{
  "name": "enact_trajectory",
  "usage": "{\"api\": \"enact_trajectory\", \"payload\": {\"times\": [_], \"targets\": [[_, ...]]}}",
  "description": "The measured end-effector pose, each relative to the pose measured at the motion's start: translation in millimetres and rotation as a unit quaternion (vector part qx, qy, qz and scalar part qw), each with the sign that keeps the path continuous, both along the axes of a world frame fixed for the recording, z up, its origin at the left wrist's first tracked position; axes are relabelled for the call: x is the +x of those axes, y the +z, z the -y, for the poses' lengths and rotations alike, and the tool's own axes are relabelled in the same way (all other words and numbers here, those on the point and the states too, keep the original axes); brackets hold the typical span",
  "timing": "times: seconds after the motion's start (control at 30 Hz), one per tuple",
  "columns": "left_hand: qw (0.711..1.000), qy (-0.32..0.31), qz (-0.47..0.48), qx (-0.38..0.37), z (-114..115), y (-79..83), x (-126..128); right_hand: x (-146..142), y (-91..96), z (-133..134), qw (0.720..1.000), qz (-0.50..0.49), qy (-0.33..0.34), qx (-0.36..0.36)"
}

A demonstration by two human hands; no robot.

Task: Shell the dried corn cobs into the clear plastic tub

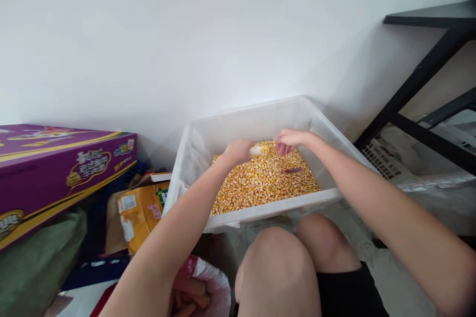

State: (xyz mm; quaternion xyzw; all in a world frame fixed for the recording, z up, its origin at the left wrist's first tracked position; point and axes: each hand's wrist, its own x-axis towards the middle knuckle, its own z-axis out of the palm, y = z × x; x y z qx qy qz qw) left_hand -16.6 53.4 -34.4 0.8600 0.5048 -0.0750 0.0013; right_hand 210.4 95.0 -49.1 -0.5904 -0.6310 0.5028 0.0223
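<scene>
In my left hand (238, 152) is a corn cob (257, 150), its near part bare and pale, with yellow kernels at its right end. My right hand (287, 140) hovers just right of the cob, apart from it, its fingers curled downward and together; whether they hold anything is hidden. Both hands are over a translucent white plastic bin (260, 210). Loose yellow corn kernels (256, 183) cover its bottom. A thin reddish tool (293, 170) lies on the kernels below my right hand; its kind is unclear.
Bare cobs (191, 287) fill a bag (219, 282) by my left knee. Left of the bin are a purple carton (100, 166) and an orange package (139, 213). A black-framed table (416, 67) stands right, beside a white basket (385, 158). A white wall rises behind.
</scene>
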Motion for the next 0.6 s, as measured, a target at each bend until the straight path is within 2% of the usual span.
{"api": "enact_trajectory", "payload": {"times": [0.1, 0.2, 0.3, 0.43, 0.53, 0.6], "targets": [[1.000, 0.009, 0.026, 0.004, -1.1, 0.1, 2.2, -8.4, 7.8, 6.5, 0.995, -0.079, -0.059, 0.025], [0.999, 0.016, 0.051, 0.009, -0.6, -0.4, 5.7, -20.5, 10.8, 15.7, 0.990, -0.123, -0.071, 0.024], [0.998, 0.014, 0.059, 0.034, 4.0, 1.6, 13.5, -36.9, 5.3, 21.2, 0.991, -0.088, -0.085, 0.049], [0.995, 0.019, 0.047, 0.080, 16.2, 6.2, 33.7, -54.2, -2.3, 23.0, 0.974, -0.057, -0.189, 0.114], [0.993, 0.046, 0.071, 0.085, 23.0, 7.4, 47.8, -57.7, 0.1, 25.3, 0.949, 0.008, -0.225, 0.220], [0.988, 0.071, 0.116, 0.067, 23.4, 7.5, 51.3, -57.2, 4.1, 28.0, 0.919, 0.071, -0.202, 0.330]]}}
